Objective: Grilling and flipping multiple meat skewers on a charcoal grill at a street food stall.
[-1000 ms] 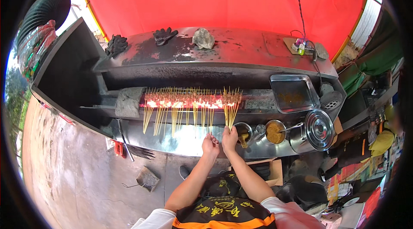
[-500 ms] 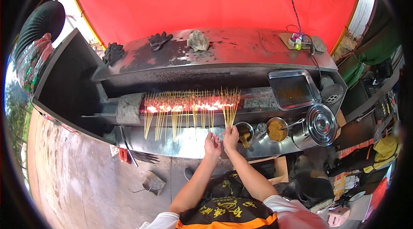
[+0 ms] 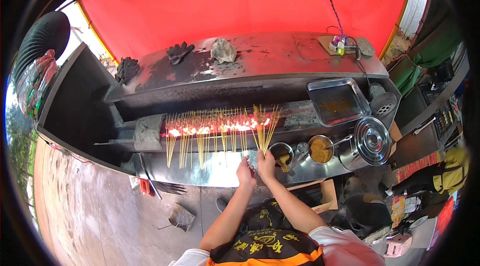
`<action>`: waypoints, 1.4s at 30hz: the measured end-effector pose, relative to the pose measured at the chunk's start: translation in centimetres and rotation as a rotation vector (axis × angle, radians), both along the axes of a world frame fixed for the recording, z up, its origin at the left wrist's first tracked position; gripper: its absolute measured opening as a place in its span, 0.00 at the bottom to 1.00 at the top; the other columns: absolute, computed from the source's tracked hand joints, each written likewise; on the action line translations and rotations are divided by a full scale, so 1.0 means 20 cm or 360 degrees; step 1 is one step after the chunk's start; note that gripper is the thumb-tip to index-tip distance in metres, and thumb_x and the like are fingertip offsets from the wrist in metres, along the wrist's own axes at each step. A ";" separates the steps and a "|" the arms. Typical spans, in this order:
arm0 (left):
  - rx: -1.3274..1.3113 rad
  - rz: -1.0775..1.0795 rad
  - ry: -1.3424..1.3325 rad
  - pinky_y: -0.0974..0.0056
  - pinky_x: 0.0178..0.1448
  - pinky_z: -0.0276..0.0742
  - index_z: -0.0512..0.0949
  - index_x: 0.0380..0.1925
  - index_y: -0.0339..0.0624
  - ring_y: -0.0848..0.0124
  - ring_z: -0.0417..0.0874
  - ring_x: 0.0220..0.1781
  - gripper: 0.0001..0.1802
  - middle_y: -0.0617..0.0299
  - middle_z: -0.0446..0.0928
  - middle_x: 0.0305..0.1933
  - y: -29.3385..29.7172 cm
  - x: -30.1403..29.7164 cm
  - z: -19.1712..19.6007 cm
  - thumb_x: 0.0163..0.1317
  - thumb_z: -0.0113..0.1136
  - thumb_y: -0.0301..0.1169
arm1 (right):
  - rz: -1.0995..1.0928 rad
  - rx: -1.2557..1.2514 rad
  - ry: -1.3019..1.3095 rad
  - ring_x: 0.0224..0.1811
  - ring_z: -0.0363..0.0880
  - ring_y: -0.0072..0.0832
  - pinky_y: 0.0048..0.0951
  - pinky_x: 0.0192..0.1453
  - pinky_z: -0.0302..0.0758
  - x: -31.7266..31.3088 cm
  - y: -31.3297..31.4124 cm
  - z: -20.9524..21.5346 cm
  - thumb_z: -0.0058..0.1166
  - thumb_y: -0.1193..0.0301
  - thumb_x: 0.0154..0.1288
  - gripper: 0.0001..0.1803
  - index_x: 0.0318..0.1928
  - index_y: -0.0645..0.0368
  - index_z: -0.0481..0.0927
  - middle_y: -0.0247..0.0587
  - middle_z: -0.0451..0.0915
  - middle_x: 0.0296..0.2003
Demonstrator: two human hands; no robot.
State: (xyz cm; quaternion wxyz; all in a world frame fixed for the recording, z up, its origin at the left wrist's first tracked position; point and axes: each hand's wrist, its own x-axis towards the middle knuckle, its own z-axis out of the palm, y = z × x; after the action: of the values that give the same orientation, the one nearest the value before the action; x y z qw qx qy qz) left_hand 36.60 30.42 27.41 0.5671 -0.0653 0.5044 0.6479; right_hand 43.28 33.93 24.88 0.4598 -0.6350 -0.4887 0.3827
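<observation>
My right hand (image 3: 266, 162) is closed round the lower ends of a fanned bundle of meat skewers (image 3: 264, 136). Their meat ends reach over the right part of the glowing coals (image 3: 200, 130). Just left of it, my left hand (image 3: 246, 172) is held with loosely curled fingers somewhat apart, and I see nothing in it. It is below the bare ends of a long row of other skewers (image 3: 201, 148), which lie side by side across the metal charcoal grill (image 3: 225, 172), meat over the fire and sticks toward me.
Right of my hands stand a pot with a brush (image 3: 284, 158), a bowl of orange-brown seasoning (image 3: 320, 150) and a lidded steel pot (image 3: 370, 142). A metal tray (image 3: 339, 101) sits behind them. Black gloves (image 3: 179, 53) and a stone (image 3: 223, 50) lie on the back ledge.
The skewers in my right hand have spread into a wider fan, some tilting left. My left hand stays beside it, slightly lower. The whole view has shifted a little.
</observation>
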 end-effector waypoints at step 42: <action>-0.0036 -0.0146 -0.0702 0.65 0.40 0.77 0.74 0.34 0.36 0.66 0.76 0.30 0.12 0.56 0.75 0.31 0.05 0.08 0.22 0.60 0.56 0.36 | 0.0192 -0.0288 0.0752 0.25 0.73 0.18 0.22 0.28 0.70 0.15 0.03 0.05 0.42 0.62 0.71 0.16 0.42 0.64 0.75 0.35 0.76 0.26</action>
State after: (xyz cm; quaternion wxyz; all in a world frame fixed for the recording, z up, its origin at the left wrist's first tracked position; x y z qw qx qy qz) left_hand 38.28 31.47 31.78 0.6918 -0.1887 0.3779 0.5857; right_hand 46.35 34.53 25.92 0.4789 -0.5362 -0.3685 0.5893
